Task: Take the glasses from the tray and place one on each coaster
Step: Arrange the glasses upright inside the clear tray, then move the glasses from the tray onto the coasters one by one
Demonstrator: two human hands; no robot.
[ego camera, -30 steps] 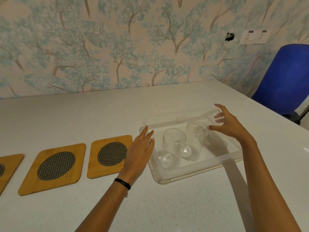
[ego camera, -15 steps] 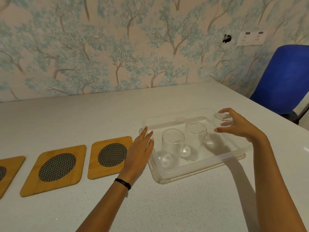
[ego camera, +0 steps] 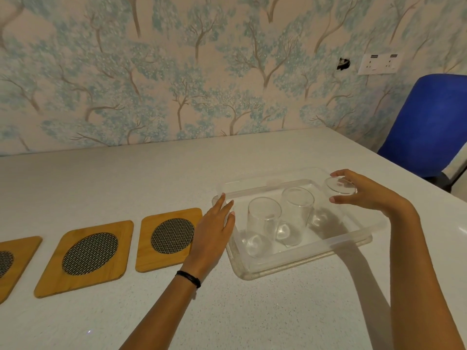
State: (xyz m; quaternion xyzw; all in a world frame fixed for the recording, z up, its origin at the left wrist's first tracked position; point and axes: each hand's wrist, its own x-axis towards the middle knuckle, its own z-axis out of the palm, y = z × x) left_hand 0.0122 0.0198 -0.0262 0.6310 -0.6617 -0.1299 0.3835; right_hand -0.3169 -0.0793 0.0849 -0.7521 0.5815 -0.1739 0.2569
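A clear plastic tray (ego camera: 300, 263) rests on the white table. Two clear glasses stand upright inside it, one at the left (ego camera: 262, 224) and one in the middle (ego camera: 295, 213). My right hand (ego camera: 366, 194) grips the rim of a third glass (ego camera: 338, 189) at the tray's right end. My left hand (ego camera: 214, 231) lies flat, fingers apart, against the tray's left rim. Three wooden coasters with dark mesh discs sit in a row to the left: the near one (ego camera: 169, 238), the middle one (ego camera: 88, 256), and one cut off by the frame edge (ego camera: 15, 258).
A blue chair (ego camera: 429, 125) stands past the table's right edge. A papered wall with a socket plate (ego camera: 379, 63) runs along the table's far edge. White tabletop (ego camera: 252, 311) stretches in front of the tray.
My right hand has moved from the middle glass to the right-hand glass and closed on its rim. My left hand has stayed at the tray's left rim.
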